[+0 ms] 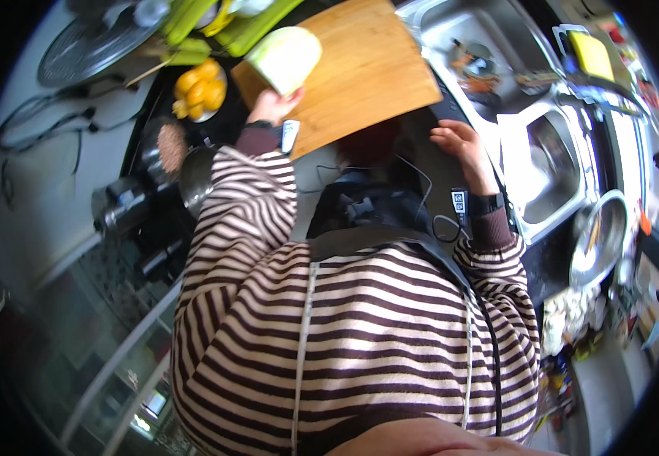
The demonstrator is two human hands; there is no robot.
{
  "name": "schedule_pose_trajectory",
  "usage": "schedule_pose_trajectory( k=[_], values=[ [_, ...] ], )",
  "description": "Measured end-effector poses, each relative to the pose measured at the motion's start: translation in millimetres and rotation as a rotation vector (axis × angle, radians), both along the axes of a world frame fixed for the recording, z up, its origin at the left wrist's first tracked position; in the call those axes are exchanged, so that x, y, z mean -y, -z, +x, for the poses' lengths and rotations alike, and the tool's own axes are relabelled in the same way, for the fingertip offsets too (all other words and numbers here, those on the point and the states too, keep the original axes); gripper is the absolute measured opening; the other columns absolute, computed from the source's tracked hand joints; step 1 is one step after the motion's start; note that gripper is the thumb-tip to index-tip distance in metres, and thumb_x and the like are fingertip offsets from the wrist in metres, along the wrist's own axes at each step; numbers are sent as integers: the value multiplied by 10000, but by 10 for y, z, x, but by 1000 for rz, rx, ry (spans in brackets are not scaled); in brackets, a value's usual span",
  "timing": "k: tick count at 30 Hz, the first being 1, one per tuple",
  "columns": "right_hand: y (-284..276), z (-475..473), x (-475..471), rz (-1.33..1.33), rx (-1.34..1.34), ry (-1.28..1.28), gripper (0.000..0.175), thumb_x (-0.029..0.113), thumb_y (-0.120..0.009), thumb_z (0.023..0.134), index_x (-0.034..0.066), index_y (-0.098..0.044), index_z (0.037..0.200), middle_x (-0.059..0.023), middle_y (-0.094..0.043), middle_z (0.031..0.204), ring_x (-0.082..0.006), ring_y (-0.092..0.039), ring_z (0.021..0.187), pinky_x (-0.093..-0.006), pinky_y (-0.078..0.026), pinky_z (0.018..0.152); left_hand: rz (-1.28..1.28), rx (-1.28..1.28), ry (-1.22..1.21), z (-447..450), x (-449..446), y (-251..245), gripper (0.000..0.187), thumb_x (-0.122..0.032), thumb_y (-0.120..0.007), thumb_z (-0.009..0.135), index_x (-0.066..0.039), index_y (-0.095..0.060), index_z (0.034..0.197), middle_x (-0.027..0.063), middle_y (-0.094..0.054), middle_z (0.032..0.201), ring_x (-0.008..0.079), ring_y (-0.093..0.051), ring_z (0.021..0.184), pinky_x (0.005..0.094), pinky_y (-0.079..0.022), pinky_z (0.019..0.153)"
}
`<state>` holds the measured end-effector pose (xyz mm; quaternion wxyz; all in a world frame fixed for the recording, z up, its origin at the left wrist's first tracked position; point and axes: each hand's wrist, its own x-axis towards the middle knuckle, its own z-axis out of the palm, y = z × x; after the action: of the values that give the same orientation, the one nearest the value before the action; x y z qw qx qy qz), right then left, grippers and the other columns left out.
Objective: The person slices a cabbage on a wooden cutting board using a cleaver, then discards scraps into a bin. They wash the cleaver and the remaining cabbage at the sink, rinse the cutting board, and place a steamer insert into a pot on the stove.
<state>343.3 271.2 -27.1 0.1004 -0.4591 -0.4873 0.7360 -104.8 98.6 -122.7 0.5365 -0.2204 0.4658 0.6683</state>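
Observation:
My left hand grips the near end of a thick, pale green cut vegetable, which may be a piece of cabbage. The vegetable is at the left part of a wooden cutting board. My right hand is off the board's near right corner, beside the sink, fingers slightly bent and apart, with nothing in it. Both wrists wear dark bands with small white tags.
Left of the board are a bowl of peeled yellow-orange pieces, long green stalks and a container of brownish food. A double steel sink stands at the right, with a steel bowl nearer me.

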Motion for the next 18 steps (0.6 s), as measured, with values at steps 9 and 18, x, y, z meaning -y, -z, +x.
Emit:
schedule_pose_trajectory(
  k=[9,18],
  values=[
    [222,1712,462,1167,1110,-21,540,312,-806,736,-35,-554,1064,-255,-554,1125,-395,-544,1059,-445,-454,871,-347,-278,90,-187,373,8,213,-37,-500,952,72,-569,1121,185,-627,1104,314,-624,1006,399,-549,851],
    [340,2043,335,1036,916,-60,234,160,-675,846,-14,-574,967,-208,-578,974,-393,-555,928,-475,-464,807,-292,-584,159,458,222,-313,132,38,-581,840,8,-636,957,130,-657,959,235,-657,855,348,-549,753]
  ],
)
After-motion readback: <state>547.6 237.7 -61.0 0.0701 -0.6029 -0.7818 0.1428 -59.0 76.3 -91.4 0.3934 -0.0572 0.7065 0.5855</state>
